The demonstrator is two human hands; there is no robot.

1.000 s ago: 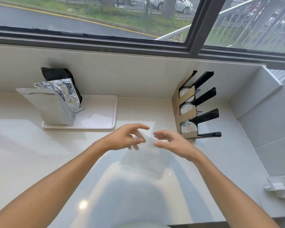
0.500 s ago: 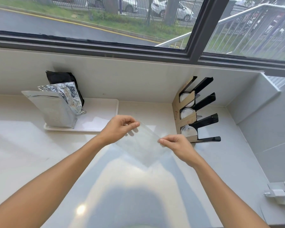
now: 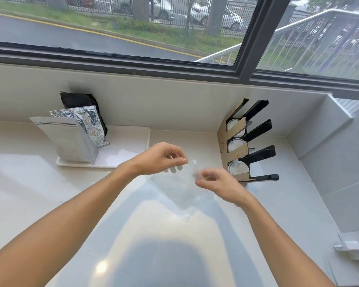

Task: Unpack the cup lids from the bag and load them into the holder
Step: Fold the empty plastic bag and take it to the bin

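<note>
At far left on the worktop (image 3: pixel 29 183), a white tray (image 3: pixel 131 146) is seen carrying a silver pouch (image 3: pixel 68 139), a crumpled foil bag (image 3: pixel 87 123) and a black bag (image 3: pixel 77 100) behind them; none of these is touched. Nearer the middle, the left hand (image 3: pixel 160 157) is held above the worktop, thumb and fingers pinched on the upper edge of a clear plastic bag (image 3: pixel 178 185). The bag hangs between both hands and looks flat and empty; no lids can be made out inside, though its transparency makes this hard to confirm. Just to the right, the right hand (image 3: pixel 214 183) is curled, fingertips pinched on the bag's right edge. Compared with half a second ago, the hands have been brought closer together and the bag has gone from stretched flat to slack and partly folded. This is judged as the emptied bag being gathered or folded for disposal. Further right, against the wall, the holder (image 3: pixel 247 141) stands with pale cup lids (image 3: pixel 235 146) visible in all three of its slots. Loading is therefore judged largely or fully done, with only the bag left to be put aside. At far right, a small white fitting (image 3: pixel 350 245) lies on the worktop.
</note>
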